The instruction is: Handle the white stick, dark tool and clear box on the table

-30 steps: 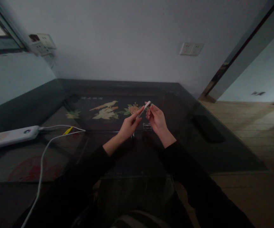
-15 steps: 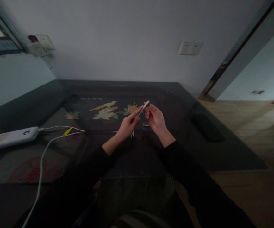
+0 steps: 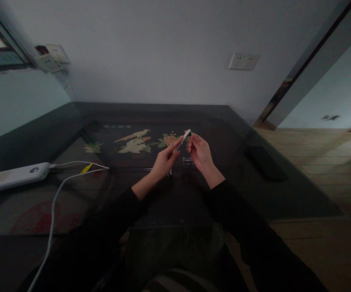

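Observation:
My left hand is closed around a slim white object with a rounded top end, which slants up to the right; its exact kind I cannot make out. My right hand is at that top end, thumb and fingers pinched together. A tiny dark, greenish bit shows at its fingertips, too small to name. On the table just below, between the two hands, sits a small clear piece with shiny edges. A pale tip shows beneath my left hand.
The dark glossy table bears a bird-and-flower picture. At left lies a white power bank with a white cable and yellow tag. A black phone-like slab lies at right. A wall with sockets stands behind.
Both hands stay almost where they were. The right fingertips have shifted slightly against the white object's top end, and a greenish bit now shows there.

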Tool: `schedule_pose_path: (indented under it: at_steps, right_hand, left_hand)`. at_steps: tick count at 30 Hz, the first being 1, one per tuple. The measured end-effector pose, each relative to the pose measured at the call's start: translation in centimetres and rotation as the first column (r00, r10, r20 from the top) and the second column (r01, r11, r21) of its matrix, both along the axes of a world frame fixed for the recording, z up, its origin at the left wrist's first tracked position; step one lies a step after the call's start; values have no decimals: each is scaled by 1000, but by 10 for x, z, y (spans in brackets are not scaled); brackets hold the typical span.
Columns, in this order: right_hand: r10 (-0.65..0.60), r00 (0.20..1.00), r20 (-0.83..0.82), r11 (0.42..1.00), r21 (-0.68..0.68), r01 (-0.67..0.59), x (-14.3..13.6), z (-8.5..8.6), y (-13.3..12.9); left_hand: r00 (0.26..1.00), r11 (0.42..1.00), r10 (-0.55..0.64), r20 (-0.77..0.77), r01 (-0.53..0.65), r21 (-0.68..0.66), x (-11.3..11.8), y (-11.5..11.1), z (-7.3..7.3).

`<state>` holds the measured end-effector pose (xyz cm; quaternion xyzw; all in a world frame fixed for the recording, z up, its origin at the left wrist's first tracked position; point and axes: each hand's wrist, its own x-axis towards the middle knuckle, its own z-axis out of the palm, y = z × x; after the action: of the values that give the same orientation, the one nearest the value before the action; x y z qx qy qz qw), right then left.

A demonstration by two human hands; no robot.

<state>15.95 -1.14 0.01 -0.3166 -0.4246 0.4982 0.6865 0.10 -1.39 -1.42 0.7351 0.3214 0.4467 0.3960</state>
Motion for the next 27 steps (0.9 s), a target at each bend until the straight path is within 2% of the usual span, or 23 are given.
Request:
schedule_pose_path:
  at_steps: [5,9,12,15,21,27]
  right_hand:
    - [2,998,-61,1000,-10,-2,1,-3,2]
    - [-11,1000,-19,999,-35,10,2,-3,2]
    - [-22,1000,6,999,-34,23,2,-1,1]
    - [-21,1000,-8,1000,-10,21,2,0,0]
    - [-5,999,33,1000,-18,6,0,-1,0]
    - [64,997,31,996,-71,-62,-2,-2,-1]
  left_hand:
    - [993,990,-103,61,109,-90,3,-4,2]
    - [976,962,-182,120,202,-185,3,-4,2]
    - [965,932,-208,158,245,-266,3,-2,2]
    - [960,926,-215,180,258,-275,2,1,1]
    - [990,975,-83,112,104,-196,-1,6,2]
    - [996,997,69,62,-66,-46,-2,13,-2]
